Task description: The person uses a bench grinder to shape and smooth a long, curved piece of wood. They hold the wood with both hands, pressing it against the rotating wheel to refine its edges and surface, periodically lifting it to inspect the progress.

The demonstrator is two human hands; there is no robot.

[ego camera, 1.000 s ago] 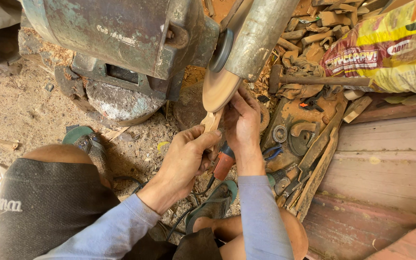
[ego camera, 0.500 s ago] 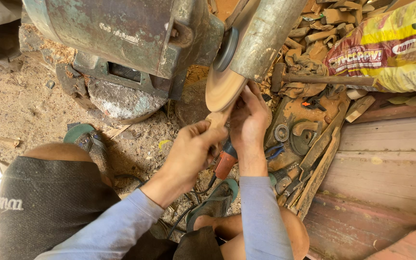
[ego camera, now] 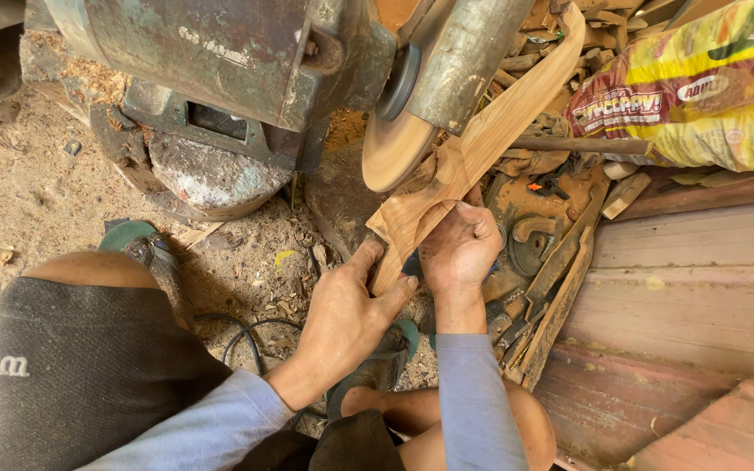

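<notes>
A long curved wooden piece (ego camera: pixel 482 144) rises from my hands up past the round sanding disc (ego camera: pixel 392 148) of a green motor machine (ego camera: pixel 220 61). My left hand (ego camera: pixel 346 310) grips the piece's lower end, thumb along its edge. My right hand (ego camera: pixel 460 249) wraps the piece just above, beside the disc. The wood lies against or very near the disc's face; contact is hard to tell. Both sleeves are light blue.
Sawdust and chips cover the ground. A yellow printed sack (ego camera: pixel 700 87) lies at the upper right over scrap wood (ego camera: pixel 569 262) and metal parts. Reddish planks (ego camera: pixel 691 305) fill the right side. My knee in dark shorts (ego camera: pixel 71 366) is at lower left; a black cable (ego camera: pixel 246 336) lies nearby.
The wooden piece has been turned and raised so that its long curved length now shows beside the disc. My left hand slid down to the piece's lower end.
</notes>
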